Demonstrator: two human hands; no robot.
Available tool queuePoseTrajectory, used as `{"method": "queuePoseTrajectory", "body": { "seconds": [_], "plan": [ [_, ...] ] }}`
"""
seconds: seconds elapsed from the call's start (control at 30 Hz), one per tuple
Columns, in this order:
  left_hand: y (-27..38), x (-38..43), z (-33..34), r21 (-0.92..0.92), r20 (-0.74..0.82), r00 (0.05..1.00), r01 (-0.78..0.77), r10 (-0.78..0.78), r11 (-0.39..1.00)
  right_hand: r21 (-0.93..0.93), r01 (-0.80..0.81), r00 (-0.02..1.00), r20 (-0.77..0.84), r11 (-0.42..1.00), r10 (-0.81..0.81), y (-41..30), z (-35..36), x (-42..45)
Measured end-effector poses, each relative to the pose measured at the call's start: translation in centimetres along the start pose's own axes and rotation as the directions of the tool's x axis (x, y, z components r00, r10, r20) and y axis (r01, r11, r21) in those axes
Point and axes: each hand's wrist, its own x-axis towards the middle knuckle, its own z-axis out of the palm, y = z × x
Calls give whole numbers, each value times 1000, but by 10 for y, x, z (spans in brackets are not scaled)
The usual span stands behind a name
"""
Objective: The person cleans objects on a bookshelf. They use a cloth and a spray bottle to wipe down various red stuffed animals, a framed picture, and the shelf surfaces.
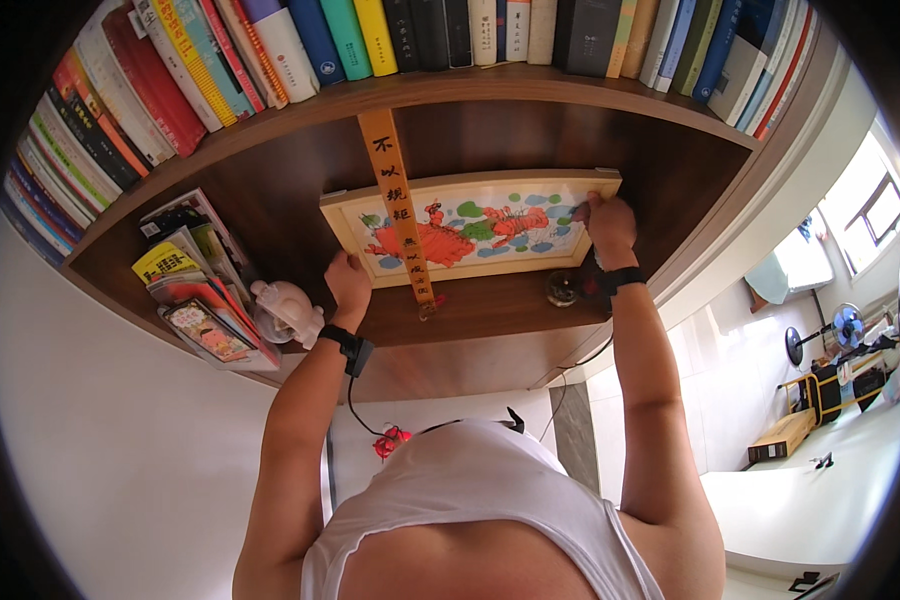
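A wood-framed picture (487, 229) of red lobsters with green and blue spots stands on the brown wooden shelf (480, 309), leaning back. My left hand (348, 283) grips its lower left side, and my right hand (609, 229) holds the right side near the upper corner. In front of the picture hangs a flat wooden strip (397, 202) bearing black writing, with a small red tassel or cord by its lower end. It covers part of the picture left of the middle. Each wrist wears a black band with a cable.
Left of my left hand sit a pale pig-shaped ornament (289, 311) and a rack of booklets (202, 292). A small round glass object (562, 289) lies below the frame's right part. Books (345, 37) line the upper shelf. Far right are a fan (846, 326) and a cardboard box (784, 435).
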Motion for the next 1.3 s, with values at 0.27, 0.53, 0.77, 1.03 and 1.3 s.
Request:
{"method": "queuePoseTrajectory", "body": {
  "seconds": [0.27, 0.53, 0.77, 1.03, 1.3],
  "plan": [
    [3, -12, 10, -48, 46, 999, 11, -9, 999, -236, 110, 963, -217, 965, -163, -9, -2, -42],
    [5, -8, 2, 72, 112, 987, -120, 112, 990, -191, 131, 971, -173, 973, -165, 9, -1, -70],
    [-1, -6, 10, 138, 170, 970, -197, 173, 971, -79, 201, 954, -208, 976, -214, 16, -15, -87],
    [-20, -9, 1, 187, 281, 951, -189, 132, 964, 555, -362, 910, 386, 749, 154, 76, 27, -178],
    [-9, -5, 2, 206, 336, 932, -214, 137, 955, 265, -236, 971, 28, 935, 237, 86, 65, -165]
  ]
}}
